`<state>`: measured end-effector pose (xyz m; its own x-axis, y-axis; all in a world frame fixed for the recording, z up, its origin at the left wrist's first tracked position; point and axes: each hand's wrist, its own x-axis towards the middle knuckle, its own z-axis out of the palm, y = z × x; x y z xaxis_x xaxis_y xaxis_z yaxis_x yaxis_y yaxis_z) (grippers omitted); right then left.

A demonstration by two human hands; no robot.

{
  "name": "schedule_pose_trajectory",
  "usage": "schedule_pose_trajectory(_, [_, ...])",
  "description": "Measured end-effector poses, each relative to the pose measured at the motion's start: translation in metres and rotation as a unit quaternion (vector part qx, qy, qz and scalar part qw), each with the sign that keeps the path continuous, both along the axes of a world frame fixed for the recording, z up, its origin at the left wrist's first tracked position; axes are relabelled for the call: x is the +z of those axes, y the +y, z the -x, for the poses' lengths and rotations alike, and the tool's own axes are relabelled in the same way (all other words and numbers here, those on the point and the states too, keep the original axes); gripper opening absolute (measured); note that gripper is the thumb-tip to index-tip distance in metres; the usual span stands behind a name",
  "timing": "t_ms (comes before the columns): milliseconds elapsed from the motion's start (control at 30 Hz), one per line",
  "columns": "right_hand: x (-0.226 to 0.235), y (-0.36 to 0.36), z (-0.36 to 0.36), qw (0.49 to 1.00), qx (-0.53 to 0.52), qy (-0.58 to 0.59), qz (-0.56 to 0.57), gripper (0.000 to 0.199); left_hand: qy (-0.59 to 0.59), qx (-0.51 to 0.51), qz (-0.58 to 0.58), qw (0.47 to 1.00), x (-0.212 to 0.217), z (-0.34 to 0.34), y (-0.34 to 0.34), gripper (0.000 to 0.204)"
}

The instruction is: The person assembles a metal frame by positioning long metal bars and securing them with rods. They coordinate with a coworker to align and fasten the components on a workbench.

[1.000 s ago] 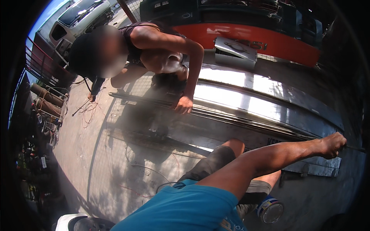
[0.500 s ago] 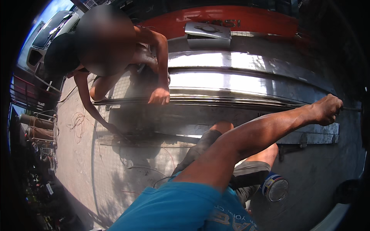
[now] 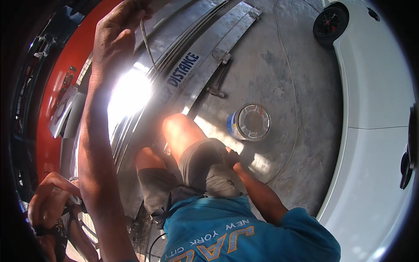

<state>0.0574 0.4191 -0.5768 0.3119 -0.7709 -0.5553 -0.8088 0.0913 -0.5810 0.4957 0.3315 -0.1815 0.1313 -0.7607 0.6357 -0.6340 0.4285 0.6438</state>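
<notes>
My left arm reaches up the left side of the view. My left hand is closed around a thin grey rod or cord, whose lower part slants down toward the metal strips; its upper end is cut off by the frame's edge. Long thin metal strips lie bundled below and beside that hand. My right hand is low beside my shorts, close to a round can; shadow and the cloth obscure its fingers. Next to the strips lies a metal plank with a blue-lettered label.
A hammer lies on the concrete by the plank. A pale cable winds across the floor. On the right stands a white car. At the left are a red panel and a grey box. Another person crouches at lower left.
My view has swung to the right, bringing in the white car. My left arm, formerly stretched over the strips to the right, now points up at the left. My right hand has come into view.
</notes>
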Motion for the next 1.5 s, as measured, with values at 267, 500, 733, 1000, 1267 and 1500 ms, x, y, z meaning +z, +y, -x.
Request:
schedule_pose_trajectory(267, [-0.047, -0.036, -0.027, 0.961, 0.074, -0.265, 0.013, 0.052, 0.089, 0.100, 0.004, 0.991, 0.013, 0.005, 0.018, 0.025])
schedule_pose_trajectory(500, [0.019, -0.043, -0.015, 0.981, 0.022, -0.123, -0.149, 0.043, 0.057, 0.143, 0.046, 0.987, 0.037, 0.022, 0.017, 0.023])
schedule_pose_trajectory(733, [0.113, -0.095, -0.064, 0.986, -0.010, -0.153, -0.069, 0.041, 0.108, 0.176, 0.017, 0.978, 0.022, 0.016, 0.025, 0.018])
schedule_pose_trajectory(1000, [0.369, -0.164, -0.229, 0.830, 0.118, -0.479, 0.261, 0.052, 0.070, 0.185, 0.041, 0.979, 0.018, 0.013, 0.004, 0.015])
schedule_pose_trajectory(1267, [0.421, -0.283, -0.306, 0.696, 0.302, -0.439, 0.481, 0.074, 0.002, 0.169, 0.000, 0.986, 0.009, 0.024, 0.001, 0.014])
schedule_pose_trajectory(1500, [0.429, -0.272, -0.306, 0.691, 0.336, -0.449, 0.456, 0.057, -0.012, 0.220, 0.059, 0.974, 0.003, 0.036, 0.007, 0.016])
